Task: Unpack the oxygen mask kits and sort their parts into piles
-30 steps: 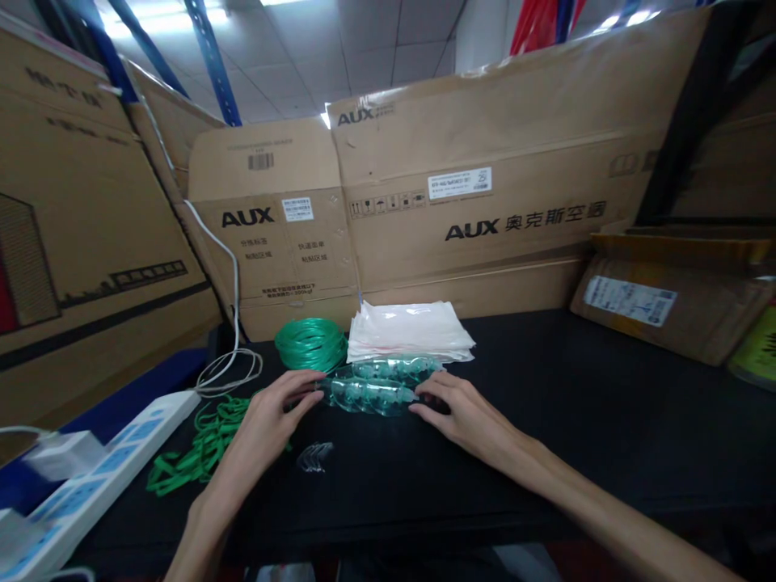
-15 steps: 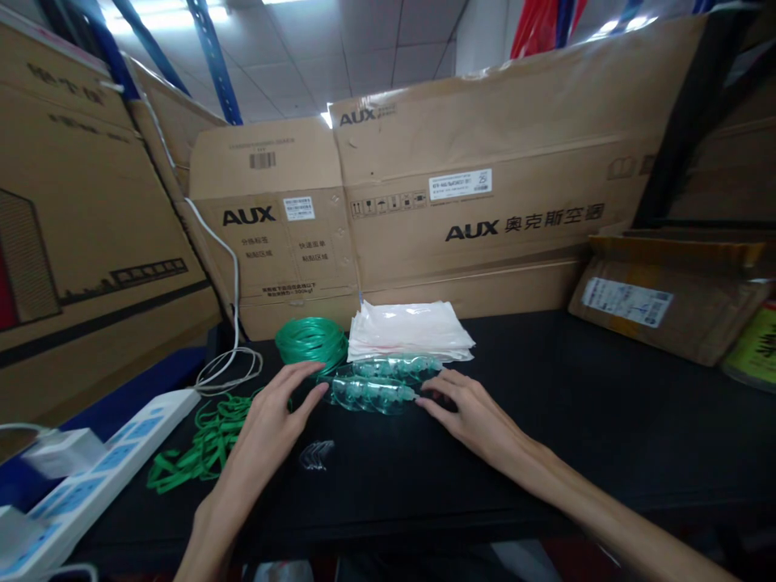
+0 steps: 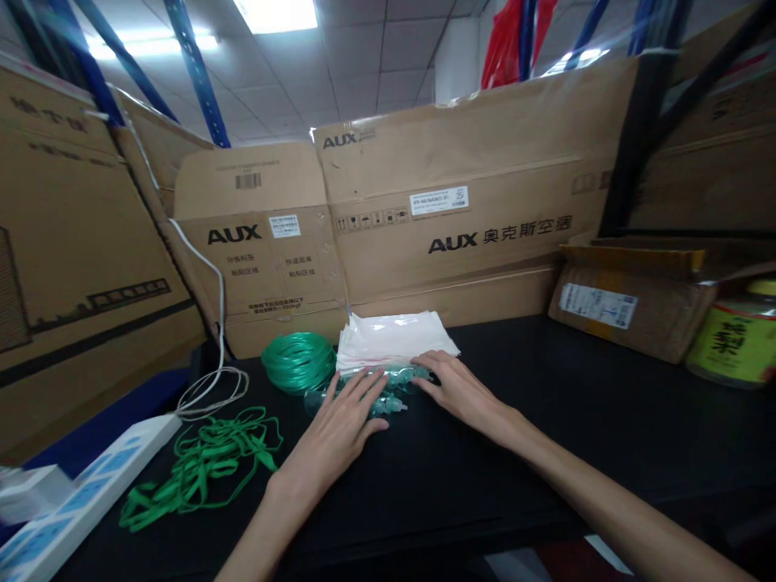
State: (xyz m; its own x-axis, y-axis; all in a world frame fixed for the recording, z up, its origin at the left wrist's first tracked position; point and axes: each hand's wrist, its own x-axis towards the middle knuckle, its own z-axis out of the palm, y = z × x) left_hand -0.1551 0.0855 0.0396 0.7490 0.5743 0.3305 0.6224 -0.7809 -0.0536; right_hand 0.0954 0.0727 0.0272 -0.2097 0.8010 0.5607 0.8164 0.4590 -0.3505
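Note:
My left hand lies flat with fingers stretched out over a row of clear green-tinted plastic pieces on the black table. My right hand rests open at the right end of those pieces, its fingertips touching the front edge of a stack of white plastic bags. A coil of green tubing sits just left of the bags. Neither hand grips anything.
Loose green straps lie at the left, beside a white power strip and a white cable. Large AUX cardboard boxes wall the back. A brown parcel and a yellow-green jar stand at right.
My left hand moved right and forward, from beside the clear pieces to lying over them. My right hand slid forward to the bags. The view shifted rightward and up.

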